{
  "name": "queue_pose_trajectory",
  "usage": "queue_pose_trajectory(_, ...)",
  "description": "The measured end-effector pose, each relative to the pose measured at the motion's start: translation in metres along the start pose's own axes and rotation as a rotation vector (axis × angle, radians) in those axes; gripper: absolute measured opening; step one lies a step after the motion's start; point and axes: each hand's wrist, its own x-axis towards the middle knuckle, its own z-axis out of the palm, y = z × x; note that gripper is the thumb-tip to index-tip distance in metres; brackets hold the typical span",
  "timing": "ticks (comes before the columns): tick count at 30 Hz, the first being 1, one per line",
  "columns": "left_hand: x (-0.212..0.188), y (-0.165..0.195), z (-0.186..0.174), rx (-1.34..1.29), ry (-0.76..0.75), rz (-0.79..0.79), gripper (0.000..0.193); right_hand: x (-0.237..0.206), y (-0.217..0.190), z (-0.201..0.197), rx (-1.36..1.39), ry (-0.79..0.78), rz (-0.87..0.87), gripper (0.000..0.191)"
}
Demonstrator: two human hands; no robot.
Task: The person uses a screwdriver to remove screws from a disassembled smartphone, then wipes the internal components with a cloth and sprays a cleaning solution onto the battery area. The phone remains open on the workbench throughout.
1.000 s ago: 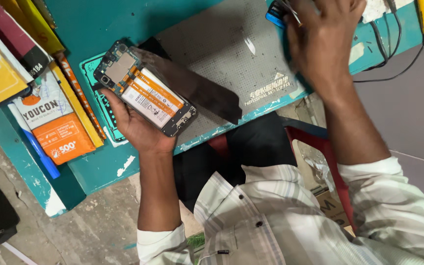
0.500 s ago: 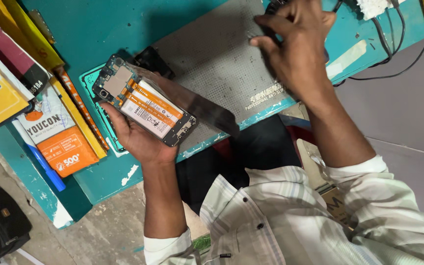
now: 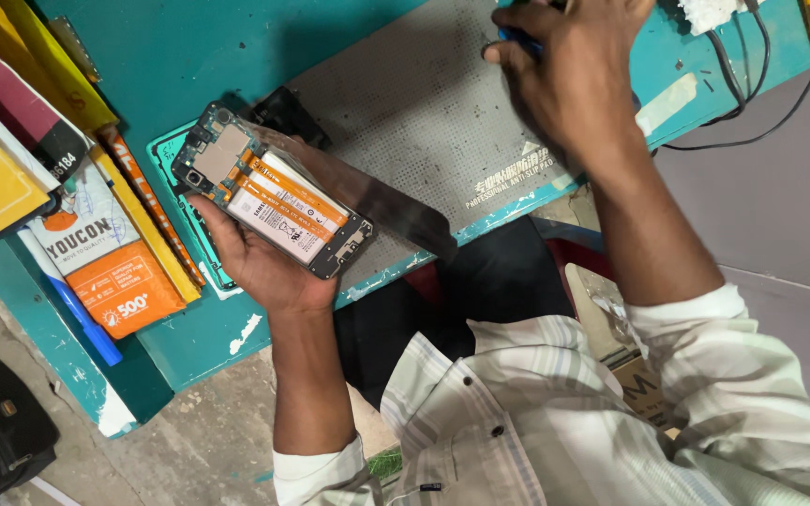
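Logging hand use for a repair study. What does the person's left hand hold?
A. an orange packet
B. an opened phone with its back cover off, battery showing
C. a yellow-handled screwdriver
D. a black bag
B: the left hand cradles the opened phone, its white-and-orange battery and circuit board exposed.

Surface [image 3: 236, 56] teal, paint chipped white at the near edge. Work mat [image 3: 424, 103] grey, fine dot grid, pale lettering at its near corner. Opened phone [image 3: 269, 192]: black frame, white battery with orange stripes, tan shield on top. Packets [image 3: 105, 272] at the surface's left edge: orange and white, plus yellow and maroon. Cables [image 3: 752, 84] black. Shirt [image 3: 564, 422] pale, faint grey check.
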Motion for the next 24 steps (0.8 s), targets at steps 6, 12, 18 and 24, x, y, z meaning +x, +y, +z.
queue_pose_trajectory(6,-0.002,0.000,0.000,-0.004,-0.060,0.006,0.057,0.017,0.029,0.016,0.233,-0.138,0.092,0.005)
queue_pose_trajectory(12,-0.002,0.001,0.003,-0.017,-0.017,0.002,0.057,0.015,0.032,0.027,0.085,-0.144,0.164,0.015)
queue_pose_trajectory(18,-0.001,0.002,0.002,-0.020,-0.029,0.001,0.058,0.013,0.026,0.026,0.069,-0.088,0.096,0.015)
queue_pose_trajectory(24,-0.003,0.002,0.002,-0.021,-0.011,0.004,0.057,0.014,0.015,0.027,-0.285,-0.027,-0.082,0.009)
